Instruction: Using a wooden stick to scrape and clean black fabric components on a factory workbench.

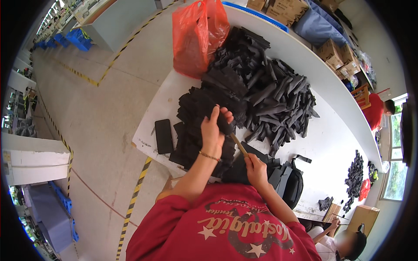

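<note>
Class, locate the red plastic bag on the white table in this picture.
In the head view the red plastic bag stands at the far end of the white table, upper centre, against the big heap of black pieces.

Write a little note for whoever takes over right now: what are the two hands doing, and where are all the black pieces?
Left hand: raised over the table, fingers closed on a black piece.
Right hand: low, near the body, gripping a wooden stick that runs up into that piece.
Flat black pieces are stacked under the left hand; one lies apart by the table edge.
A big heap of rolled-looking black pieces sits further back, beside a red plastic bag.
How many are done or left cannot be told.
</note>
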Demonstrator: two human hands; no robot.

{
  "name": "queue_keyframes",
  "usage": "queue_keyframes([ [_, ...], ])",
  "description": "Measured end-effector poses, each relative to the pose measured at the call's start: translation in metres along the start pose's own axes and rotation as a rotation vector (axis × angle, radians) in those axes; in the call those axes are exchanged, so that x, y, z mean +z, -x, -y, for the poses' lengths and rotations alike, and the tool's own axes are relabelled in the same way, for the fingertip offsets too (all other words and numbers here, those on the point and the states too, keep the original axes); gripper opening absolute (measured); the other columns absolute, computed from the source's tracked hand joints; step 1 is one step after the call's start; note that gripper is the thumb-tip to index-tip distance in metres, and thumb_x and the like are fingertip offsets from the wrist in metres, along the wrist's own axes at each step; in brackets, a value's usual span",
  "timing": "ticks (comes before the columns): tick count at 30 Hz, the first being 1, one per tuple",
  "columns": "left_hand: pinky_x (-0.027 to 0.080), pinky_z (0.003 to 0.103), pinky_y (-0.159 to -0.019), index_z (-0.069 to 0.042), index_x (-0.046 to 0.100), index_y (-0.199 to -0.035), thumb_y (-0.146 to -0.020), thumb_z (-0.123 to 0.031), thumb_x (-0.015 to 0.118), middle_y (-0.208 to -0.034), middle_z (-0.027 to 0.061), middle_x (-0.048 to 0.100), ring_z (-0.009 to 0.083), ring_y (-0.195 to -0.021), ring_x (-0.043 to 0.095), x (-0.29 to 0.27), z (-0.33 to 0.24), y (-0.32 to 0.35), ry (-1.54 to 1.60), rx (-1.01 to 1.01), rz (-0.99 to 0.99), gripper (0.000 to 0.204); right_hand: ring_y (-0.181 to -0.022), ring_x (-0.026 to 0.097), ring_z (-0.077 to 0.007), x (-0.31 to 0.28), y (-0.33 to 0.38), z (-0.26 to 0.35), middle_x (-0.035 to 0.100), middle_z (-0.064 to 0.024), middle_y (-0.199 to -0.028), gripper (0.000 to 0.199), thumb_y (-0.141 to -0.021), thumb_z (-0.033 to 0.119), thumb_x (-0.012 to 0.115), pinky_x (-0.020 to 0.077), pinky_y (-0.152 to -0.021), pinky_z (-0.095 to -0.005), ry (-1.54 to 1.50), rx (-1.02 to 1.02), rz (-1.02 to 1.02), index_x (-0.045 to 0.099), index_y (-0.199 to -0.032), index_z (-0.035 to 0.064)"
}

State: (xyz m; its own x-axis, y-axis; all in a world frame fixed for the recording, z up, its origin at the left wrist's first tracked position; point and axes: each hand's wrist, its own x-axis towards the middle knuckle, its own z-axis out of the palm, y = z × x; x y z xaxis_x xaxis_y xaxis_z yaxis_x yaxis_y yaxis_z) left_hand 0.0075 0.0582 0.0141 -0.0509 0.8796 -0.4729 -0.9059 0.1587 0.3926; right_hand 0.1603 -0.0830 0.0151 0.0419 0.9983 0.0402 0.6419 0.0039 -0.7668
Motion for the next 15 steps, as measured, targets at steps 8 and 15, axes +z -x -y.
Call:
queue_keyframes([
  [8, 0.053, 0.030, -0.061, -0.001, 0.062, -0.095, -0.089, -0.012, 0.065, -0.077, 0.0079, 0.063, 0.0164, -0.063, 0.060, 0.001, 0.021, 0.036, -0.055, -0.029, 0.021, 0.013, -0.068, 0.058, -0.0452, 0.041, -0.031, 0.030, 0.058, -0.0263, -0.075, 0.009, -0.091, 0.006, 0.053, 0.0441, -0.057, -0.0456, -0.114, 0.068, -0.085, 0.053, -0.096, -0.0022],
  [15, 0.051, 0.029, -0.052, -0.002, 0.061, -0.089, -0.086, -0.014, 0.069, -0.072, 0.0082, 0.063, 0.0163, -0.056, 0.060, 0.005, 0.011, 0.032, -0.128, 0.012, 0.009, 0.014, -0.056, 0.056, -0.0342, 0.040, 0.000, 0.013, 0.054, -0.0185, -0.064, 0.006, -0.092, 0.006, 0.053, 0.0425, -0.051, -0.0402, -0.033, -0.019, -0.099, 0.054, -0.094, 0.0005],
])
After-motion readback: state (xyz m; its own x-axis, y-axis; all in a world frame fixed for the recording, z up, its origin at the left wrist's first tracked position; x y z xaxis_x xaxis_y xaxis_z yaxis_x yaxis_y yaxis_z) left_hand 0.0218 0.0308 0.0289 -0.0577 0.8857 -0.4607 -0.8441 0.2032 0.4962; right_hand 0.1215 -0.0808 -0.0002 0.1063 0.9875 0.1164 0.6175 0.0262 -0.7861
